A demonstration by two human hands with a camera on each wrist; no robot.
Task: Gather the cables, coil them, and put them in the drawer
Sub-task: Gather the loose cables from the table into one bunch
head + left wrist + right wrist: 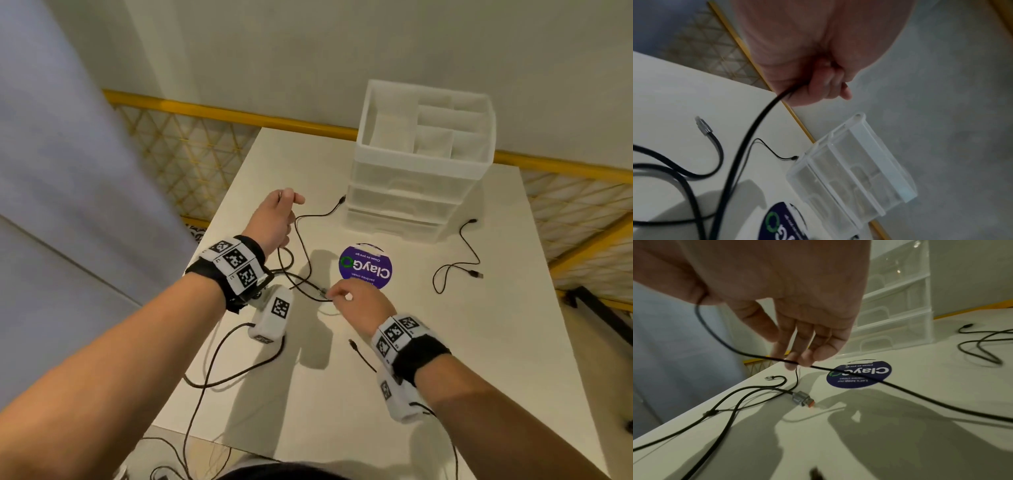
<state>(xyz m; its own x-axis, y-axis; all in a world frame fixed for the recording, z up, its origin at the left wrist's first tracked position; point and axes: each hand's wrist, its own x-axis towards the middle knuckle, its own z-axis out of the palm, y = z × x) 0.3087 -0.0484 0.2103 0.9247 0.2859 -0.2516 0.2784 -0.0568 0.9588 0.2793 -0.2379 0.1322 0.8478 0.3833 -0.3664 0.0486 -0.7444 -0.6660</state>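
Two bare forearms reach over a white table (428, 359), each wrist wrapped in a black band (423, 356) with white marker tiles.

Left hand (275, 219), raised over the table's left edge, has its fingers (830, 84) curled into a fist around a black cable (303, 236). That cable drops from the fist in loops toward the middle of the table, and one thin end with a small plug (342, 198) trails to the foot of the drawer unit.

Right hand (359, 301) hovers low near the table's middle, fingers (809, 345) hanging loosely downward and only slightly bent. A black cable strand (890, 384) crosses just under the fingertips; whether they pinch it cannot be told. Below them a grey USB plug (802, 398) lies on the table.

A second black cable (459, 263) lies by itself toward the right edge, well apart from both hands, with a plug at each end. How many separate cables make up the tangle between the hands cannot be counted. More black leads run from the wrist devices off the near edge.

One round purple sticker (365, 266) reading "ClayGo" sits between the right hand and the drawer unit.

One clear plastic drawer unit (411, 192) stands near the far edge, with three stacked drawers, all pushed in, and an open divided tray on top.
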